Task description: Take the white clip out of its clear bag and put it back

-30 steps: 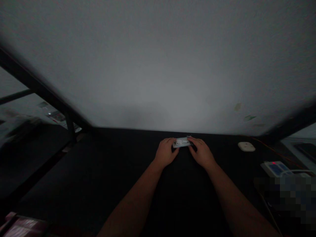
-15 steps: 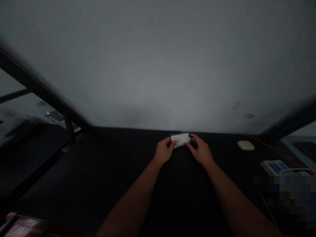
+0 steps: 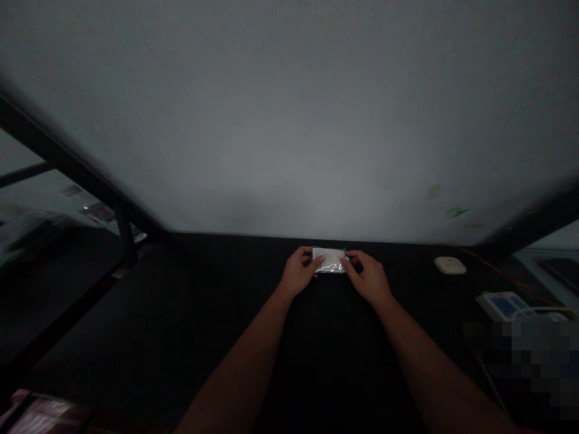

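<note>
Packet [image 3: 330, 260] held by left hand [image 3: 297, 275] and right hand [image 3: 372, 281], one at each end; light, even thumb pressure suits it; white block [image 3: 450, 265] right of packet.

The packet [image 3: 332, 259] is white with silvery streaks, the table [image 3: 203, 313] black, the wall [image 3: 289, 120] grey. The adapter [image 3: 450, 265] is cream, the power strip [image 3: 497, 305] white and blue, the wire [image 3: 500, 274] seemingly orange.
</note>
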`<state>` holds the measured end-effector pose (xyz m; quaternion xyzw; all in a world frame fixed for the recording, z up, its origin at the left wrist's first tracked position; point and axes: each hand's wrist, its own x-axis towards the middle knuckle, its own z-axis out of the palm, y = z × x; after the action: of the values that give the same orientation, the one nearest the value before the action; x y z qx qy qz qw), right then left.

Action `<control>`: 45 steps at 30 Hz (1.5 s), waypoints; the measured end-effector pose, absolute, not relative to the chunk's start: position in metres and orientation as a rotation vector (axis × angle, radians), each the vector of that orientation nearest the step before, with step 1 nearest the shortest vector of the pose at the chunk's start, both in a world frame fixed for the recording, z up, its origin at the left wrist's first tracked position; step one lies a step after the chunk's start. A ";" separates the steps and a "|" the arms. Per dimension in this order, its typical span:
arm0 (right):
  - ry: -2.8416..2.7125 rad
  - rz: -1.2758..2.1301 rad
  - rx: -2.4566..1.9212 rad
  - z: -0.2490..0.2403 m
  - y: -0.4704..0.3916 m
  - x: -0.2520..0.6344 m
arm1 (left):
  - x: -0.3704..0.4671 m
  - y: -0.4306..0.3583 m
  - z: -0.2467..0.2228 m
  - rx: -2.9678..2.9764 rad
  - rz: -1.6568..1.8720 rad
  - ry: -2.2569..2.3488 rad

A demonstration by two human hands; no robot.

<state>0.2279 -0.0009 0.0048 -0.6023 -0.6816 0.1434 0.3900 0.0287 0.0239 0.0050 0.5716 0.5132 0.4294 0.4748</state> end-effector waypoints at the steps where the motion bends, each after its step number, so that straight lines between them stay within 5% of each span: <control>1: -1.747 0.352 -1.529 0.005 -0.001 0.228 | 0.028 0.024 0.004 1.379 1.049 1.239; 21: -1.853 0.261 -1.548 0.010 -0.004 0.228 | 0.025 0.027 0.000 1.364 0.989 1.127; 31: -1.459 0.466 -1.560 0.005 0.000 0.235 | 0.025 0.026 0.006 1.319 0.982 1.165; 45: -1.723 0.560 -1.554 0.001 0.002 0.237 | 0.023 0.023 0.010 1.334 1.046 1.187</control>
<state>0.2369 0.0022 0.0012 -0.6054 -0.6710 0.2179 0.3684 0.0234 0.0228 0.0102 0.5542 0.4932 0.4346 0.5106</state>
